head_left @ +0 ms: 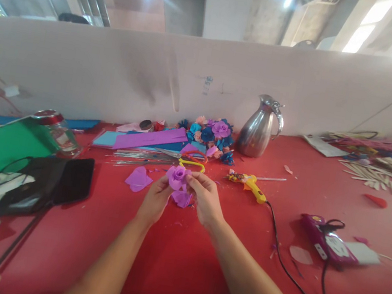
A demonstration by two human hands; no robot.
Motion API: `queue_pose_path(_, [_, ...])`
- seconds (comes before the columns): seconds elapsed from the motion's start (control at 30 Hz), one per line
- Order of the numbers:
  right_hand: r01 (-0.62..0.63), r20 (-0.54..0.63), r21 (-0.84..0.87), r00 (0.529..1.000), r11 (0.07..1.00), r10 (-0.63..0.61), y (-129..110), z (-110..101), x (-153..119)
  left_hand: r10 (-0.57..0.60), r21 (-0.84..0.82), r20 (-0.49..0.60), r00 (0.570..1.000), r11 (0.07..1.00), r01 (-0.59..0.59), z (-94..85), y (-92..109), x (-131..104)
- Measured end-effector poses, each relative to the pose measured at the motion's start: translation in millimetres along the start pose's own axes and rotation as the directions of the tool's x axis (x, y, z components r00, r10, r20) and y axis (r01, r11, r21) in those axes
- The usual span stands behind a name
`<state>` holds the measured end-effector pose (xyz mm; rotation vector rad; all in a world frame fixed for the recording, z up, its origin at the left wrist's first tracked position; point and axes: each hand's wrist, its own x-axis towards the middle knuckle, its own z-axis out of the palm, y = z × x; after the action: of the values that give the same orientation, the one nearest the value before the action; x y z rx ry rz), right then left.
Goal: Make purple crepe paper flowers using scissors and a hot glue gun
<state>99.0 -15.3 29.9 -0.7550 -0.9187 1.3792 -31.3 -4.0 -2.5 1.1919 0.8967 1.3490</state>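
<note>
A purple paper flower [177, 177] with a curled centre is held up between my two hands over the red table. My left hand [155, 199] grips it from the left and below. The fingers of my right hand [206, 196] pinch a petal at its right edge. Just beneath the flower are more purple petals [182, 198]; whether they are attached to it I cannot tell. A loose purple paper petal [138, 179] lies to the left of my left hand. Behind the flower are scissors [193, 165] with yellow and red handles.
Right of my hands lies a yellow glue gun [257, 189], its black cord running to a purple power strip [330, 242]. Behind stand finished paper flowers [213, 135] and a steel jug [259, 127]. Purple crepe paper [150, 138], wires [134, 157], a black phone [75, 181] and a jar [59, 134] are left.
</note>
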Motion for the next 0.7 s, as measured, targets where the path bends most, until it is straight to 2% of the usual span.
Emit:
queue_pose_path(0.2, [-0.008,0.026,0.018,1.0,1.0,0.007,2.4,-1.0,0.9,-0.013,-0.007,-0.037,0.999,1.0,0.013,3.1,5.0,-0.8])
queue_pose_path(0.43, [0.038,-0.029,0.031,0.999,0.999,-0.037,-2.0,-1.5,0.8,-0.024,-0.017,-0.081,0.996,1.0,0.023,0.0,-0.7,1.3])
queue_pose_path(0.6, [-0.02,-0.003,0.003,1.0,1.0,0.02,-2.4,-0.6,-0.3,-0.016,-0.034,-0.015,1.0,0.999,0.016,0.2,-0.3,1.6])
queue_pose_path(0.7, [0.018,-0.056,-0.06,0.998,0.998,-0.022,-2.7,0.7,-1.0,-0.038,-0.024,-0.019,0.999,0.999,0.037,0.1,-0.3,1.1])
